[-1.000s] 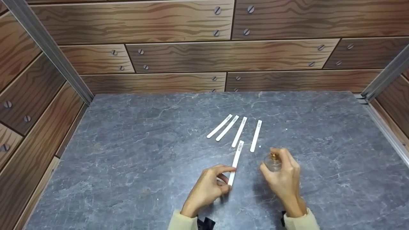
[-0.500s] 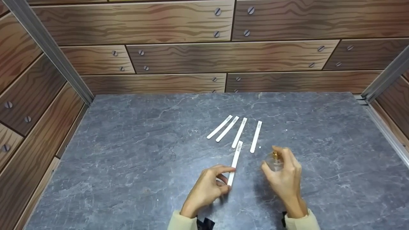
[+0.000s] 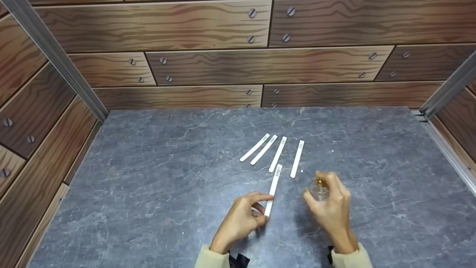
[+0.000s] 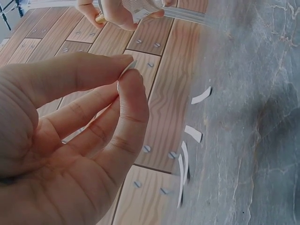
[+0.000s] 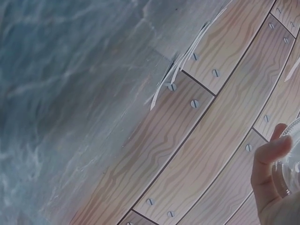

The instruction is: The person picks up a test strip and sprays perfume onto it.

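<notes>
My left hand (image 3: 243,214) pinches the near end of a white paper test strip (image 3: 275,180) between thumb and fingers. The strip points away from me, with small dark print at its far end. In the left wrist view only a thin edge of this strip (image 4: 128,67) shows at the fingertips. To its right, my right hand (image 3: 331,208) grips a clear glass perfume bottle (image 3: 319,193) with a gold spray nozzle (image 3: 319,182). The index finger lies at the nozzle's top. The right wrist view catches just part of the round bottle (image 5: 291,164) and fingers.
Several more white strips, such as the rightmost strip (image 3: 297,159), lie fanned out on the grey marbled table (image 3: 167,167) beyond my hands. Wood-patterned panels (image 3: 204,67) wall the back and sides, with a metal post (image 3: 55,56) at the left corner.
The held strip's far end has shifted slightly left since the first frame. The bottle and right hand have moved slightly right. Both holds stay the same, and the loose strips lie as before.
</notes>
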Available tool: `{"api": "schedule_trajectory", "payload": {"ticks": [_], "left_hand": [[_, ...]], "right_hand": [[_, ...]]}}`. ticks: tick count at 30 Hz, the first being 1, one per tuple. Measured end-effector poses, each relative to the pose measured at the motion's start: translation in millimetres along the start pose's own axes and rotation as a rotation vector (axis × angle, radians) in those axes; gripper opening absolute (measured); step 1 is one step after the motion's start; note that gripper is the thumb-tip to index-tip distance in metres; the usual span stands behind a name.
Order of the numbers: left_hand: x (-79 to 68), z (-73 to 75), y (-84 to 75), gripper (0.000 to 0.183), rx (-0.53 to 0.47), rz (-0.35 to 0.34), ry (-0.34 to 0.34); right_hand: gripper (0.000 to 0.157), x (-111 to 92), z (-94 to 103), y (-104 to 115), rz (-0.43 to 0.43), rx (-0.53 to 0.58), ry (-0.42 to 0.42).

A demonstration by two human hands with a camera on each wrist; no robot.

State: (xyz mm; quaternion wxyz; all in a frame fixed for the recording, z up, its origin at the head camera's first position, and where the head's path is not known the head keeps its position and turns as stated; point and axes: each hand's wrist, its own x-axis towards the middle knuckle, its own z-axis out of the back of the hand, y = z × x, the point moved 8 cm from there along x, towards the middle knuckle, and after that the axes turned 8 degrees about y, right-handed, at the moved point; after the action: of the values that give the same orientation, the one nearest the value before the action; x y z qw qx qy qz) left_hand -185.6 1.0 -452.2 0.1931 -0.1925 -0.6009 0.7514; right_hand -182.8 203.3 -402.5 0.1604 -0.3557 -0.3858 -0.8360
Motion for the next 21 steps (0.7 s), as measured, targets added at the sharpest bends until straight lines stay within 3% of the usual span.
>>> {"api": "schedule_trajectory", "payload": {"ticks": [11,21], "left_hand": [[0.6,4.1,-1.9,0.049,0.026,-0.036,-0.011],[0.2,4.0,0.7,0.049,0.023,-0.025,-0.015]], "right_hand": [[0.044,-0.9,-3.6,-1.7,0.011,-0.002,-0.003],[0.038,-0.5,-3.5,0.3,0.005,0.017,-0.001]]}}
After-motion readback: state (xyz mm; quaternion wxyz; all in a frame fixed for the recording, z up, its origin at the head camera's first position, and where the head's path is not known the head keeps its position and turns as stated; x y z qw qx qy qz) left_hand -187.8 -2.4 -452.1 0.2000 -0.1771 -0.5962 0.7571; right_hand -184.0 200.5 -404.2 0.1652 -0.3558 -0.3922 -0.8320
